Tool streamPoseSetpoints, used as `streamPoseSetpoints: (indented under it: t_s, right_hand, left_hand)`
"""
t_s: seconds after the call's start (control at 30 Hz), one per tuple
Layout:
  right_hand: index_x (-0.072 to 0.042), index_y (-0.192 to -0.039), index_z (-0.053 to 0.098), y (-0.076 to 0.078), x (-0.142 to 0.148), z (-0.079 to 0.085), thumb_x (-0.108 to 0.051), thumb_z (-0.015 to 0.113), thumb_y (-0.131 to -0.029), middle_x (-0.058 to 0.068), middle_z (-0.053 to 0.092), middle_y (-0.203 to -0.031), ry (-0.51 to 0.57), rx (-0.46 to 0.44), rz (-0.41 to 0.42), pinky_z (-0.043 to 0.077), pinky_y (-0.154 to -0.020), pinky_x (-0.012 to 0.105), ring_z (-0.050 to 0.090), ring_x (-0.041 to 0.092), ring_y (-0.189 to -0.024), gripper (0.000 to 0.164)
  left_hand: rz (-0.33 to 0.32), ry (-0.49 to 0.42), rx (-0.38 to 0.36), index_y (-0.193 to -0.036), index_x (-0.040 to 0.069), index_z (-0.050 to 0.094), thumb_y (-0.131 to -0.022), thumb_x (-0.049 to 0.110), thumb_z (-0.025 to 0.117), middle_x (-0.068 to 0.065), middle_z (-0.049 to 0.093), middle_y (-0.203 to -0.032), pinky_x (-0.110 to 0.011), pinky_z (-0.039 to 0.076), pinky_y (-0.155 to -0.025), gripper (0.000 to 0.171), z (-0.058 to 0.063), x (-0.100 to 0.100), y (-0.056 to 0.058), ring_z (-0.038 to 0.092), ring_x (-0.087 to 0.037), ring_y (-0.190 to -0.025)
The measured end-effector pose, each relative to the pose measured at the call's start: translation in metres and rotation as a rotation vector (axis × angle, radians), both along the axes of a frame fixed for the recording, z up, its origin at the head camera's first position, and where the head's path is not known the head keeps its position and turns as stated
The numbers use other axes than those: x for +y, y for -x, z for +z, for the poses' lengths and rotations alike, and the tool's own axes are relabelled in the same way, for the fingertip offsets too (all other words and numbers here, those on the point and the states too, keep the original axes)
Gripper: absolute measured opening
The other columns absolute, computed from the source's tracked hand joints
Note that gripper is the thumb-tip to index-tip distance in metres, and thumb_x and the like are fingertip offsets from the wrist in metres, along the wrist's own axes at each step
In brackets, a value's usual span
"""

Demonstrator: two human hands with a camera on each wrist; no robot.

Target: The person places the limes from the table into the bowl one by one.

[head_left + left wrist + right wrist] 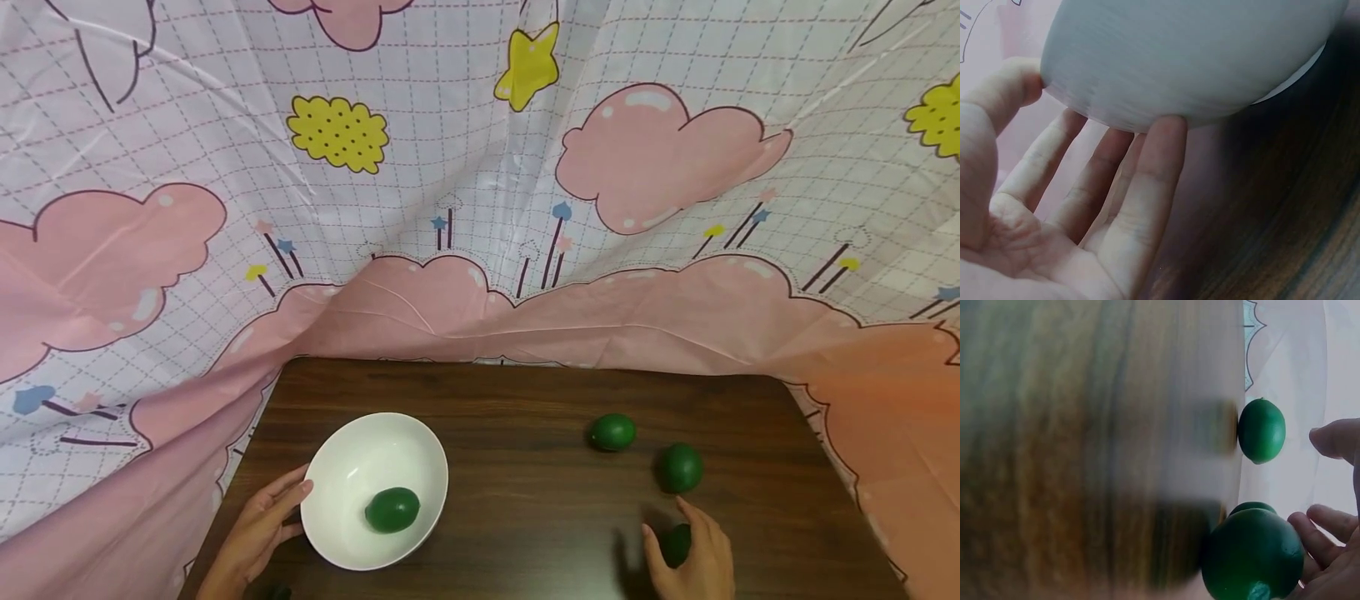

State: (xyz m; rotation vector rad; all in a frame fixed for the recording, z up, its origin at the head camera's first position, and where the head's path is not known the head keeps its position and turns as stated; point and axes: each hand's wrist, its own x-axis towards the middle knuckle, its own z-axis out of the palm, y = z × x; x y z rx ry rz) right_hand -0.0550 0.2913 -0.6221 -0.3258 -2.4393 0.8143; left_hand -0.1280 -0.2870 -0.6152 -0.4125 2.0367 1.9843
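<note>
White bowl (341, 458), one lime (393, 510) inside, is gripped by the left hand (255, 527); three limes (681, 467) are left beneath and beyond the spread right hand (701, 554).

Bowl (337, 500): left side of the counter (517, 483)
Inner lime (393, 510): in the bowl
Far lime (613, 432): on the counter, right of the bowl
Middle lime (681, 467): before the far lime, rightward
Near lime (677, 544): before the middle lime
Cloth (525, 325): behind the counter
</note>
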Motion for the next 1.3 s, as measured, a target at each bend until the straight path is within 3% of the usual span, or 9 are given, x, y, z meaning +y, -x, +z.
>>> streamPoseSetpoints:
  t_s: [0.27,0.5,0.9,1.17,1.3]
  right_hand:
    - [0.008,-0.136,0.059,-0.005,0.007,-0.009,-0.012,0.088,-0.080,0.033,0.063,-0.126,-0.010,-0.048,-0.025,0.041,-0.096,0.068,0.054,0.054,-0.114,0.066]
    - [0.009,-0.135,0.060,-0.009,0.012,-0.019,-0.010,0.090,-0.076,0.033,0.064,-0.122,-0.012,-0.005,-0.054,0.040,-0.097,0.068,0.055,0.054,-0.112,0.069]
    - [0.003,-0.128,0.066,-0.013,0.009,-0.024,-0.013,0.091,-0.075,0.032,0.062,-0.126,0.002,-0.047,-0.150,0.042,-0.081,0.064,0.054,0.053,-0.112,0.061]
    - [0.005,-0.123,0.069,-0.011,0.014,-0.039,-0.007,0.095,-0.065,0.032,0.065,-0.120,0.002,0.053,-0.130,0.042,-0.088,0.063,0.058,0.052,-0.108,0.065]
    - [0.004,-0.124,0.068,-0.010,0.015,-0.041,-0.009,0.095,-0.064,0.031,0.065,-0.123,-0.015,0.037,-0.155,0.044,-0.085,0.063,0.058,0.052,-0.109,0.068]
  left_hand:
    - [0.005,-0.006,-0.001,-0.155,0.004,0.051,-0.108,0.029,0.061,0.022,0.072,-0.117,-0.045,0.060,-0.089,0.054,-0.001,-0.001,0.000,0.069,-0.004,-0.110]
    - [0.023,-0.013,-0.003,-0.154,0.003,0.052,-0.107,0.028,0.063,0.020,0.073,-0.115,-0.046,0.060,-0.088,0.054,-0.002,0.001,0.001,0.069,-0.005,-0.109]
    - [0.015,-0.010,-0.006,-0.155,0.003,0.050,-0.108,0.029,0.062,0.020,0.074,-0.115,-0.046,0.060,-0.090,0.055,-0.002,0.000,0.001,0.070,-0.005,-0.109]
    - [0.030,-0.001,0.004,-0.154,0.002,0.051,-0.107,0.028,0.064,0.018,0.073,-0.117,-0.050,0.060,-0.090,0.056,-0.003,0.000,0.000,0.070,-0.006,-0.110]
    - [0.035,0.010,0.003,-0.156,0.001,0.049,-0.107,0.029,0.064,0.016,0.072,-0.119,-0.051,0.060,-0.091,0.058,-0.004,0.000,0.000,0.069,-0.006,-0.111]
